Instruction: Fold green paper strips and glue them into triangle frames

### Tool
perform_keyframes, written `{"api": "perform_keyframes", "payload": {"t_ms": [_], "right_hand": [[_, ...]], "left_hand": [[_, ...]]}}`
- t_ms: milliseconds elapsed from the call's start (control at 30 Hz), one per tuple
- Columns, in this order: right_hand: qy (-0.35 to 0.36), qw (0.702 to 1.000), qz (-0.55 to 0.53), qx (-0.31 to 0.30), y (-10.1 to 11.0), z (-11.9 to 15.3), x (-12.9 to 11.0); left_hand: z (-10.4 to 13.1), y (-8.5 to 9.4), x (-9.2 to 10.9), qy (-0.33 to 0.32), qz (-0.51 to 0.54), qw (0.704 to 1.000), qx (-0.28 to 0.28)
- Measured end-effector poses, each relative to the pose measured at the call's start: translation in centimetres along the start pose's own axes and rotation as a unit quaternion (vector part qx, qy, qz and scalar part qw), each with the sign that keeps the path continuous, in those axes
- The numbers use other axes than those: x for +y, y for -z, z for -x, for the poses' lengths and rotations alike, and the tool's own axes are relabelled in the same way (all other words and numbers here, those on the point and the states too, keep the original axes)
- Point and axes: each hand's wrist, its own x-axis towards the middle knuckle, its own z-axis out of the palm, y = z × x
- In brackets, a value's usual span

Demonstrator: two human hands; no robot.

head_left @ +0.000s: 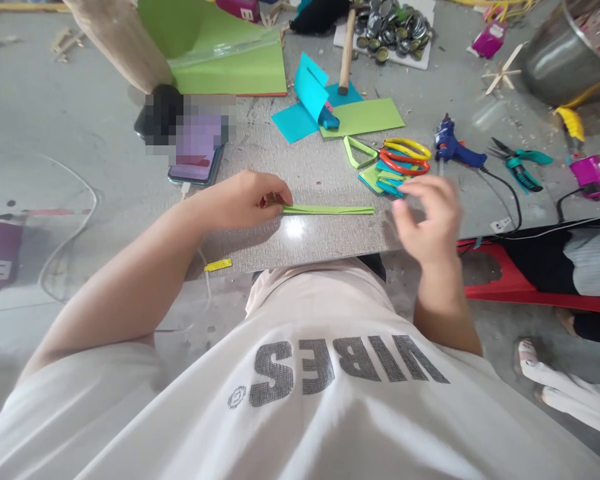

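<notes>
Between the fingertips of my left hand [257, 200] is one end of a narrow folded green paper strip [330, 210]. The rest of the strip lies along the table near its front edge. My right hand [430, 220], slightly blurred, hovers past the strip's far end with thumb and fingers apart and nothing held. Just beyond it are scissors with yellow and orange-red handles [405, 160], lying over green and blue paper pieces [373, 177]. A folded green paper triangle [359, 155] sits left of the scissors.
Behind are blue paper pieces [295, 123], a green rectangle [367, 117], large green sheets [230, 53] and bottle caps [387, 30]. To the right lie a blue glue gun [457, 147], pliers [520, 160] and a metal pot [560, 60]. A phone [197, 150] lies left.
</notes>
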Motion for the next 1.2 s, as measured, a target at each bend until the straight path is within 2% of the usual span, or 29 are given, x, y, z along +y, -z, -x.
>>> {"api": "perform_keyframes", "payload": {"t_ms": [133, 200, 267, 367, 467, 533, 667, 833, 967, 1033, 1100, 1200], "right_hand": [[-0.073, 0.986, 0.027, 0.145, 3.4, -2.0, 8.2], [-0.077, 0.984, 0.034, 0.159, 4.2, -2.7, 9.4], [-0.019, 0.991, 0.016, 0.133, 4.1, -2.6, 7.4], [0.031, 0.999, -0.027, -0.024, 2.2, -1.3, 1.4], [0.013, 0.991, -0.044, -0.122, -0.5, -0.2, -3.3], [0.006, 0.988, -0.032, -0.149, -1.9, 0.0, -4.4], [-0.001, 0.985, -0.042, -0.169, -3.2, -0.5, -4.2], [0.02, 0.98, -0.066, -0.186, -3.7, -1.0, -4.8], [0.018, 0.976, -0.067, -0.207, -4.1, -1.2, -6.2], [0.007, 0.976, -0.071, -0.206, -4.0, -1.5, -6.1], [-0.001, 0.981, -0.075, -0.179, -3.5, -2.4, -4.7], [-0.03, 0.996, -0.022, -0.077, -1.8, -4.6, 0.7]], "left_hand": [[-0.3, -0.4, 0.0, 0.016, 0.032, 0.998, 0.044], [-0.5, -0.5, -0.2, 0.038, 0.05, 0.996, 0.057], [-0.6, -0.5, -0.6, 0.057, 0.059, 0.994, 0.067], [-0.6, -0.5, -1.1, 0.044, 0.025, 0.996, 0.079], [-0.5, -0.8, -0.7, -0.006, -0.069, 0.995, 0.067], [-0.4, -1.1, 0.1, -0.036, -0.137, 0.989, 0.053], [-0.1, -1.8, 2.1, -0.111, -0.156, 0.981, 0.022], [-0.2, -2.5, 3.0, -0.174, -0.079, 0.981, -0.009], [-0.9, -3.8, 2.6, -0.202, -0.074, 0.977, 0.015], [-1.2, -4.5, 2.4, -0.207, -0.087, 0.974, 0.032], [-1.3, -4.9, 2.4, -0.208, -0.093, 0.973, 0.043], [-1.2, -5.2, 2.5, -0.205, -0.1, 0.972, 0.052]]}}
